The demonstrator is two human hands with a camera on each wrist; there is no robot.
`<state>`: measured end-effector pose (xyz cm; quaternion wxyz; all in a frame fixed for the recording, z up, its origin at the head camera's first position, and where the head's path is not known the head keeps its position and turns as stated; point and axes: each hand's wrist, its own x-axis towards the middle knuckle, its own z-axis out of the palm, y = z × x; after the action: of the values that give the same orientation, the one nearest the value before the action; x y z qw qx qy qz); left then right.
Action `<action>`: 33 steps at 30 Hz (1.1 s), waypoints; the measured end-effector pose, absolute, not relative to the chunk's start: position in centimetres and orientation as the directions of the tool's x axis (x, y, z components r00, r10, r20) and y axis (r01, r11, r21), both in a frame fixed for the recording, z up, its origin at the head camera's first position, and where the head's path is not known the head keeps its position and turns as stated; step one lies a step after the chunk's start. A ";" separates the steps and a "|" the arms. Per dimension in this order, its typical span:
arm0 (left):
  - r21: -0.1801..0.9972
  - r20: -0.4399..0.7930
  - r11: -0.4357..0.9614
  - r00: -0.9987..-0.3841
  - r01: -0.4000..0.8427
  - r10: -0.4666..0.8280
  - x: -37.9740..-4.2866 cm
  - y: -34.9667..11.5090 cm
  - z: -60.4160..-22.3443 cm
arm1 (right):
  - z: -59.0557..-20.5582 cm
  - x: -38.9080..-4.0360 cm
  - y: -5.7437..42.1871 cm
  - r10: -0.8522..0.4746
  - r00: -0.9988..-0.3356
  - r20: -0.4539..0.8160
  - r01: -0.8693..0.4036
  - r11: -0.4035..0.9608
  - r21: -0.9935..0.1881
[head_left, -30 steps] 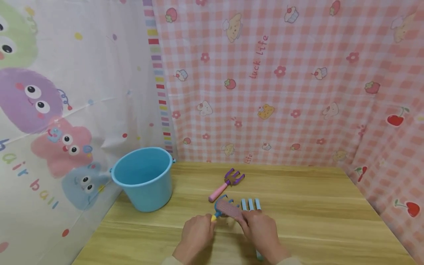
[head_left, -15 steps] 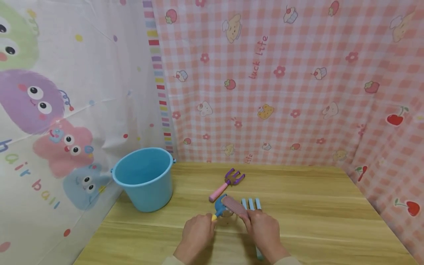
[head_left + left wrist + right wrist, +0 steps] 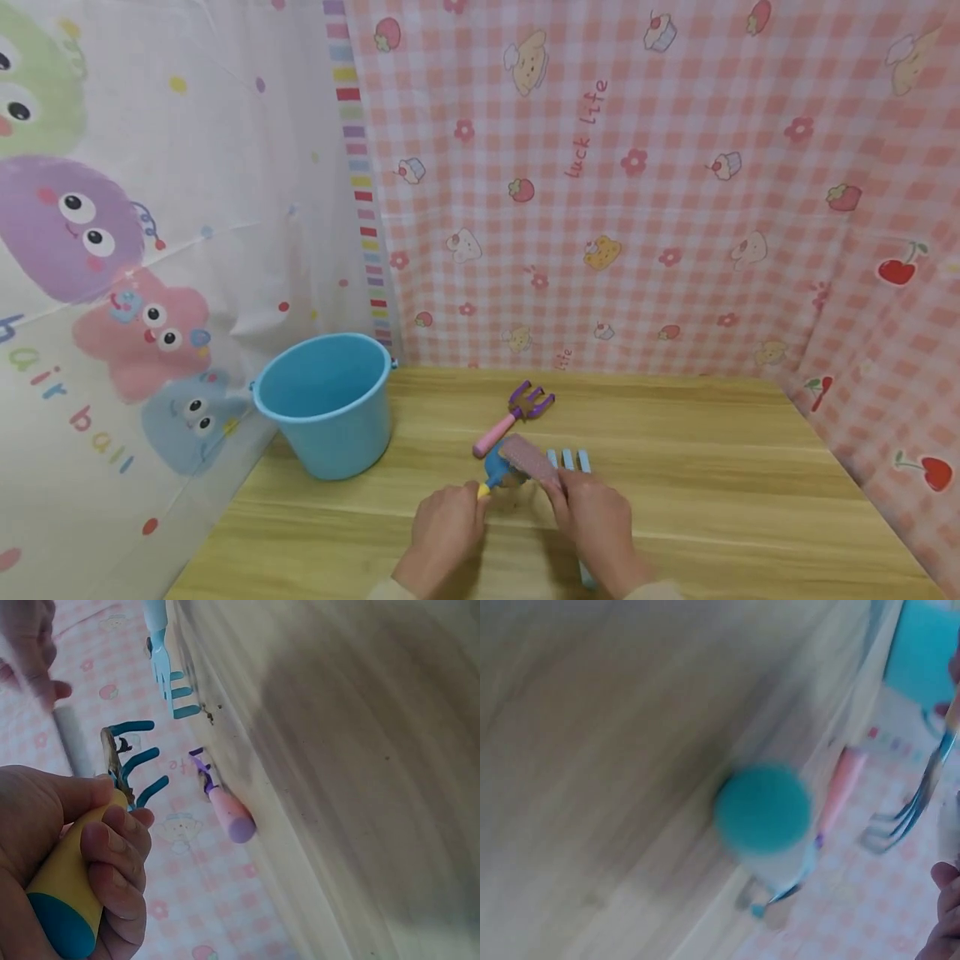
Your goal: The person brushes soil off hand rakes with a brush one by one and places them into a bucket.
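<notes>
Worktop [image 3: 712,467], pale yellow wood-grain surface with lengthwise streaks. Toy rake [image 3: 495,468], held above the middle of the worktop: smooth, rounded yellow handle with a flat teal end, blue head with bent prongs and brown patches; the left hand [image 3: 446,529] has its fingers wrapped about the handle. Brush [image 3: 525,458], dull pink, flat oblong head with a fine dotted texture; gripped at its narrow stem by the right hand [image 3: 600,525], the head overlapping the rake's head in the head view, contact not certain. Light-blue rake [image 3: 567,460], lying partly beneath the right hand, three squared prongs towards the back edge, handle towards the near edge; dark crumbs [image 3: 211,715] beside its prongs. Purple rake [image 3: 498,432], slim pink handle, hooked prongs towards the back edge, brown-marked. Bucket [image 3: 337,447], glossy light blue, tapering, thick-rimmed, upright near the back left corner.
</notes>
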<state>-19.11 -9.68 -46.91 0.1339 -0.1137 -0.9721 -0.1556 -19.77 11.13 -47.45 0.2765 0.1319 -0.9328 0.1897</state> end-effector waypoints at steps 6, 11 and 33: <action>0.277 0.300 0.931 -0.942 0.236 0.150 -19.5 -9.6 -46.6 | -47.7 -18.9 9.9 -0.171 -0.773 0.610 -0.373 0.901 -0.220; 0.291 0.302 0.929 -0.943 0.231 0.139 -19.6 -9.7 -46.5 | -48.1 -19.2 10.1 -0.119 -0.774 0.621 -0.321 0.920 -0.223; 0.288 0.317 0.926 -0.937 0.242 0.147 -19.3 -9.3 -46.8 | -48.5 -19.7 10.7 -0.085 -0.802 0.591 -0.287 0.923 -0.256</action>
<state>-19.33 -9.28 -46.83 0.1464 -0.1002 -0.9704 -0.1636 -19.70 10.73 -48.53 0.2984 0.0997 -0.9341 0.1689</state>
